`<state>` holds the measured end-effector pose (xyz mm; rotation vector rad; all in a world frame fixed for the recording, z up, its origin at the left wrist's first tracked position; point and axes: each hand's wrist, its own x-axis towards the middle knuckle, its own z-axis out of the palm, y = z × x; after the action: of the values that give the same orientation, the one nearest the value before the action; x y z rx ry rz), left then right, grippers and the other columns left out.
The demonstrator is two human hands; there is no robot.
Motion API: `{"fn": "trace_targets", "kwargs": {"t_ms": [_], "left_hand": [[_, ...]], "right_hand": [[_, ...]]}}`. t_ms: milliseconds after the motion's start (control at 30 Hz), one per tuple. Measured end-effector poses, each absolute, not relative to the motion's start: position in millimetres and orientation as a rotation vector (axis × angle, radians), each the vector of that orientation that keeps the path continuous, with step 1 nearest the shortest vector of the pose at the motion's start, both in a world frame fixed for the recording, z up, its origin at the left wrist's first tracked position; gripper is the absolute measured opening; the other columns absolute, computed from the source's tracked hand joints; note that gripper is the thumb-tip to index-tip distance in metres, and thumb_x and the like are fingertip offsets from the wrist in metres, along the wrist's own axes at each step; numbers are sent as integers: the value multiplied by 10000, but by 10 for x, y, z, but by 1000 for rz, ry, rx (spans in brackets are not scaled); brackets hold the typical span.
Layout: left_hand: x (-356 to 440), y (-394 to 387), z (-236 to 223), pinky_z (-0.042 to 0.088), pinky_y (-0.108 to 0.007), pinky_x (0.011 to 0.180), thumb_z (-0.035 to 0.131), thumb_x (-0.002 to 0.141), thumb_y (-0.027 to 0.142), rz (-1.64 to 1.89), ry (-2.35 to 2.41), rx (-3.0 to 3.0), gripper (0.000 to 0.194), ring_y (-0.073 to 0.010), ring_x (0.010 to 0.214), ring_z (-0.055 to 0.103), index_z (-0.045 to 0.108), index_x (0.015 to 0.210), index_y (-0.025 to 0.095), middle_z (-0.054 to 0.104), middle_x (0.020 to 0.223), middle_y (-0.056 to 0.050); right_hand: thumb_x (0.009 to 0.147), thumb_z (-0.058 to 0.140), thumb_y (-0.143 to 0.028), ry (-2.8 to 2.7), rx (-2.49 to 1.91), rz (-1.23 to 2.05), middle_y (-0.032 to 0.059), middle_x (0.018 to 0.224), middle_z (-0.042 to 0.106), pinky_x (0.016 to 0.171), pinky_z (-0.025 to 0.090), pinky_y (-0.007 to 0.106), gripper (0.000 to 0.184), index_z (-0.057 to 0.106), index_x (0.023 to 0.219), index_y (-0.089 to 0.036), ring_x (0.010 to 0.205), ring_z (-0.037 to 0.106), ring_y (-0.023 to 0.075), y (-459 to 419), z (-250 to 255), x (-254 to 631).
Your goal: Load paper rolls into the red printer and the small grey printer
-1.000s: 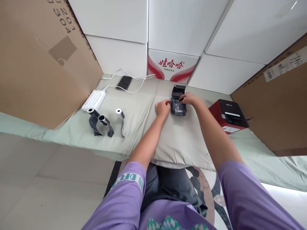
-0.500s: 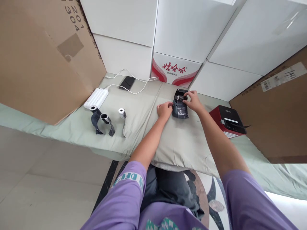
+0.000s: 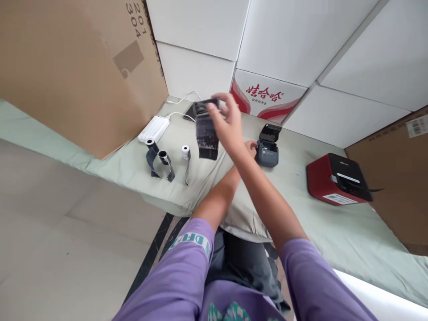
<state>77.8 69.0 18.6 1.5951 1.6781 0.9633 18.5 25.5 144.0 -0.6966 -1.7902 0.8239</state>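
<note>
My right hand (image 3: 229, 118) is raised over the cloth, closed on a thermal paper roll (image 3: 207, 133) whose blackened strip hangs down, slightly blurred. Behind my right forearm, my left hand (image 3: 251, 147) is partly hidden; its curled fingers hold the left side of a small dark grey portable printer (image 3: 268, 156). The printer's black lid (image 3: 270, 133) stands open and no roll shows in its compartment. To the left, a paper roll (image 3: 186, 152) stands upright with its strip trailing. Two more rolls with dark strips, a left one (image 3: 152, 147) and a middle one (image 3: 164, 158), stand beside it.
A white power bank (image 3: 154, 129) with a white cable lies left, near a dark phone (image 3: 190, 113) partly covered by the held strip. A red and black printer (image 3: 337, 180) stands right. White boxes line the back; a brown carton (image 3: 83, 80) borders the left side.
My right hand has lifted the paper roll out of the portable printer and carried it left, across my left arm. My left hand stays at the printer. The view has turned somewhat.
</note>
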Motion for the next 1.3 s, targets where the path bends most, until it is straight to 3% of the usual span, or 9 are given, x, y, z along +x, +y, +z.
{"fn": "trace_targets", "kwargs": {"t_ms": [100, 233, 500, 733, 967, 1133, 1300], "left_hand": [[794, 697, 164, 365, -387, 1178, 508, 982, 164, 1015, 1707, 1624, 333, -205, 1199, 709, 756, 1147, 314, 824, 1195, -6], [823, 737, 131, 364, -377, 1133, 509, 979, 198, 1021, 1752, 1631, 313, -187, 1162, 719, 762, 1109, 330, 831, 1151, 13], [832, 776, 104, 369, -384, 1083, 508, 966, 183, 1062, 1740, 1635, 302, -180, 1099, 726, 758, 1072, 315, 836, 1121, 22], [820, 742, 147, 350, -401, 1119, 504, 983, 167, 1053, 1722, 1625, 317, -200, 1139, 719, 767, 1082, 315, 829, 1131, -2], [810, 757, 141, 339, -380, 1099, 498, 992, 155, 1025, 1725, 1636, 323, -192, 1110, 715, 763, 1098, 307, 830, 1083, -2], [820, 763, 121, 332, -383, 1074, 518, 978, 131, 1078, 1709, 1623, 313, -186, 1058, 705, 775, 1068, 285, 835, 1038, -25], [820, 750, 146, 303, -388, 1076, 513, 997, 139, 1060, 1705, 1617, 302, -185, 1041, 695, 766, 1087, 274, 834, 1056, -35]], "right_hand": [[1047, 583, -378, -1998, -694, 795, 37, 1202, 713, 1051, 557, 407, 221, 608, 1225, -249, 1135, 669, 230, 167, 1477, -271], [970, 605, -154, -2238, -774, 754, 31, 1094, 727, 1025, 521, 376, 251, 638, 1208, -226, 1067, 661, 225, 133, 1379, -585], [935, 672, -247, -2292, -871, 905, 33, 950, 731, 948, 548, 409, 223, 674, 1158, -244, 940, 691, 246, 230, 928, -688], [940, 697, -426, -1926, -782, 1245, -30, 727, 570, 799, 609, 378, 336, 654, 1217, -241, 739, 661, 192, 475, 709, -664], [952, 692, -405, -1972, -807, 1208, -7, 805, 629, 880, 608, 409, 321, 652, 1219, -230, 842, 684, 212, 395, 676, -725], [994, 645, -310, -2146, -865, 944, 34, 979, 689, 1018, 530, 425, 239, 661, 1226, -255, 1032, 672, 249, 183, 761, -756], [995, 639, -243, -2437, -865, 694, 83, 1032, 726, 1035, 461, 471, 187, 700, 1172, -253, 1132, 618, 325, 54, 762, -751]]}}
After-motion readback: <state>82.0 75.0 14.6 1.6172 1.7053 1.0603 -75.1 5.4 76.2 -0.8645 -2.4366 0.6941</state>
